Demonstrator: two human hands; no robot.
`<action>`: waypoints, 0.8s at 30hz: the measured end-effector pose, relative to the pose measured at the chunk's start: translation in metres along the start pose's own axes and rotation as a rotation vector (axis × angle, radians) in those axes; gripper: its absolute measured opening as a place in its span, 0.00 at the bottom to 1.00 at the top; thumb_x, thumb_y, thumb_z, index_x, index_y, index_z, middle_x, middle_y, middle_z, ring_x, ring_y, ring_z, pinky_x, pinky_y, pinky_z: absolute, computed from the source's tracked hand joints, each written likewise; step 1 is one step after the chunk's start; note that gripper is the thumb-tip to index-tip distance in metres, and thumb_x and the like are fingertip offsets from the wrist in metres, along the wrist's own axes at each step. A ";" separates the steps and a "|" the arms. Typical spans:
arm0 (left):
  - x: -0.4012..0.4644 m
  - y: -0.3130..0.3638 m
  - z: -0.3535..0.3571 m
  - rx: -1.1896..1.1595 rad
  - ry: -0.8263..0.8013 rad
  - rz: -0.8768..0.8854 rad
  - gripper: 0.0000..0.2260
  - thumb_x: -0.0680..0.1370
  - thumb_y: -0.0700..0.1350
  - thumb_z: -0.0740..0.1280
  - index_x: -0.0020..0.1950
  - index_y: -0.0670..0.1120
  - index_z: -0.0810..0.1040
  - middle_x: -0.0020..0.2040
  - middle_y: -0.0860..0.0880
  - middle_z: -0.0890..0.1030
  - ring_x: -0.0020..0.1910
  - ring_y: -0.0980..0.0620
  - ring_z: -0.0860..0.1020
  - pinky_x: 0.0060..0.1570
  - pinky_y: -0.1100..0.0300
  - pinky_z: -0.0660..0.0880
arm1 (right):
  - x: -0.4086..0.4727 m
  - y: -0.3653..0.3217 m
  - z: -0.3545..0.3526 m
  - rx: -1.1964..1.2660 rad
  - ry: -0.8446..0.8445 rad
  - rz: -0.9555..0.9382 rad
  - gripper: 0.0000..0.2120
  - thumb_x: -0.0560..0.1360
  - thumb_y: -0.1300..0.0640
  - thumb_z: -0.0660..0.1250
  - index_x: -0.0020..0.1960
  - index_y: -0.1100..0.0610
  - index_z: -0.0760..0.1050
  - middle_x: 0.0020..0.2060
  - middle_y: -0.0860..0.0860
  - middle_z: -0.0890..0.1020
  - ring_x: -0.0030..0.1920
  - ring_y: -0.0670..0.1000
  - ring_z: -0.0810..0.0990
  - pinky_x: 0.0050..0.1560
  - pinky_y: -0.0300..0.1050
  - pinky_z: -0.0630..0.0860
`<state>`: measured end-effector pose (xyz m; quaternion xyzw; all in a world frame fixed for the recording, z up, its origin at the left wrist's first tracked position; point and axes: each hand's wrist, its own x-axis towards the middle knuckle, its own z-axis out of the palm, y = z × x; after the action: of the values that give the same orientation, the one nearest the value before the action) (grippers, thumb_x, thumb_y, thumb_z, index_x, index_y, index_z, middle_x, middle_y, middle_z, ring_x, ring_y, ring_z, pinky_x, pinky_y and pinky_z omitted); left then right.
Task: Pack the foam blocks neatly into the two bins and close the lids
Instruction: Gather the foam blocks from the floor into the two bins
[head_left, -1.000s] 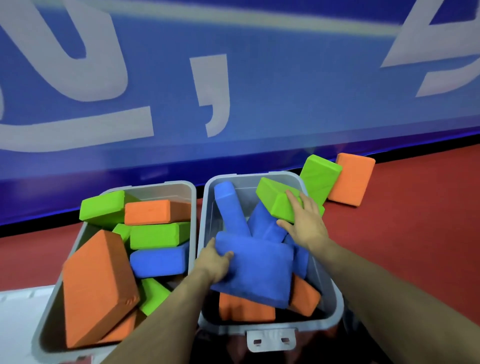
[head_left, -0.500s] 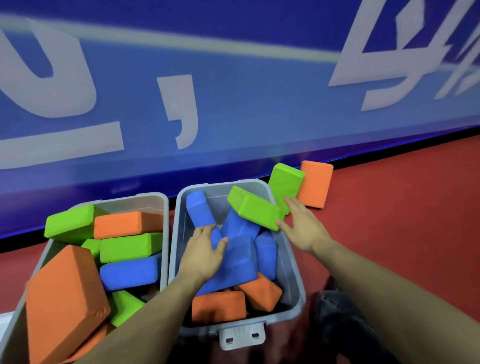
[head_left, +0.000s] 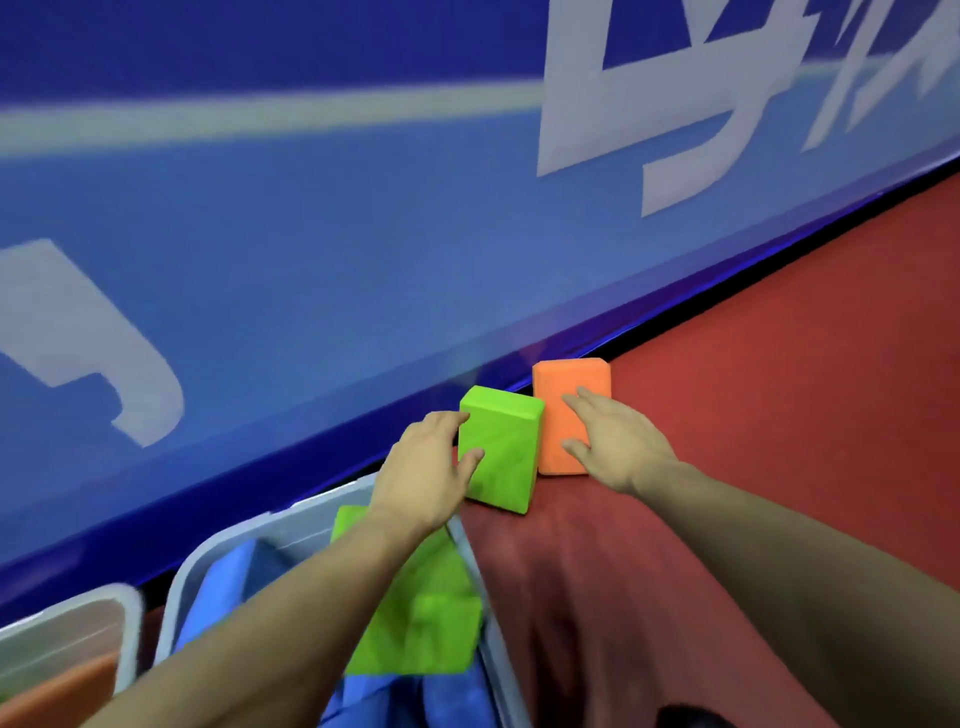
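From the head camera we look down along both our bare forearms toward the foot of a blue wall banner (head_left: 322, 270) with large white characters, where it meets the red floor (head_left: 779, 415). Two loose foam blocks stand there side by side and touching: a green foam block (head_left: 506, 457) and, just to its right, an orange foam block (head_left: 563, 410) that leans back against the base of the banner.

Our left hand (head_left: 428, 470) is at the green foam block's left side, fingers reaching round its upper left edge and the thumb laid on its front face; the fingers look relaxed and we cannot tell whether they have closed into a real grip. Our right hand (head_left: 615, 449) lies over the orange foam block with fingers straight and spread, the fingertips on its front face and the thumb near its lower edge.

Below our left forearm sits the right grey bin (head_left: 179, 597), its lid not on. Inside it another green block (head_left: 421, 623) rests on top of blue blocks (head_left: 228, 592). At the lower left edge a corner of the left grey bin (head_left: 119, 618) shows, blurred, with something orange (head_left: 62, 691) inside.
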<state>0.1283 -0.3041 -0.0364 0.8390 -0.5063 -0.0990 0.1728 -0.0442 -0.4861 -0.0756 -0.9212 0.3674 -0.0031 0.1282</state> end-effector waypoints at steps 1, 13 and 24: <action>0.027 -0.004 0.016 0.011 -0.021 -0.002 0.25 0.80 0.55 0.66 0.75 0.48 0.69 0.70 0.49 0.74 0.68 0.47 0.72 0.68 0.49 0.69 | 0.028 0.013 0.010 -0.007 -0.009 0.023 0.32 0.81 0.44 0.62 0.81 0.52 0.56 0.81 0.52 0.58 0.78 0.53 0.61 0.76 0.50 0.60; 0.211 -0.020 0.156 0.339 -0.294 0.122 0.35 0.81 0.55 0.63 0.82 0.53 0.48 0.83 0.50 0.41 0.82 0.47 0.45 0.80 0.49 0.47 | 0.226 0.123 0.085 -0.033 -0.171 0.118 0.36 0.81 0.39 0.60 0.82 0.45 0.48 0.82 0.48 0.43 0.82 0.55 0.45 0.80 0.55 0.46; 0.203 -0.032 0.152 0.483 -0.430 0.257 0.35 0.74 0.60 0.71 0.73 0.49 0.58 0.69 0.52 0.70 0.73 0.52 0.67 0.77 0.55 0.48 | 0.218 0.116 0.088 0.086 -0.143 0.145 0.29 0.67 0.36 0.76 0.55 0.51 0.67 0.58 0.49 0.78 0.65 0.54 0.74 0.73 0.51 0.61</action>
<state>0.1975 -0.4993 -0.1868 0.7449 -0.6416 -0.1282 -0.1303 0.0457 -0.6944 -0.2073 -0.8837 0.4224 0.0561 0.1935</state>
